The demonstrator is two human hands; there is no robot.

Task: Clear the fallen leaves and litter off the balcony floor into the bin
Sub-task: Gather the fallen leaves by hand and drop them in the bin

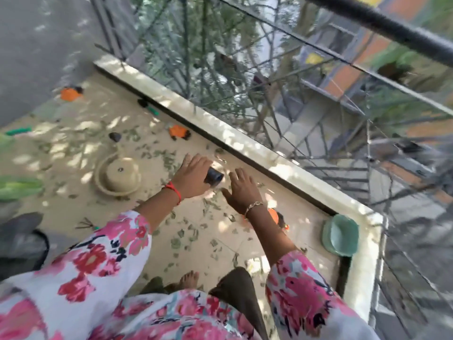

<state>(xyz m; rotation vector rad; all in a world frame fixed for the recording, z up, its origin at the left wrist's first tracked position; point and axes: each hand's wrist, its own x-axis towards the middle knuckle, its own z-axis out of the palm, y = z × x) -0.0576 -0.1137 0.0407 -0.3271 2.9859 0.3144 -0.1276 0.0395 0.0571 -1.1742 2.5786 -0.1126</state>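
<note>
Small green leaves (181,234) lie scattered over the beige balcony floor (73,153). My left hand (193,174) reaches down near the low wall, fingers stretched forward, and holds a short dark tube (215,177) at its thumb side. My right hand (241,190) hovers just to its right, fingers spread, holding nothing. An orange piece of litter (273,215) shows partly under my right wrist. More orange bits lie by the wall (178,132) and at the far corner (71,94). A dark bin (23,244) sits at the left edge, blurred.
A round beige dish (117,176) lies on the floor left of my hands. A green bowl (340,235) leans in the right corner. The pale low wall (245,143) and metal railing (318,57) bound the balcony. My bare foot (188,278) stands below. Green foliage (19,188) is at left.
</note>
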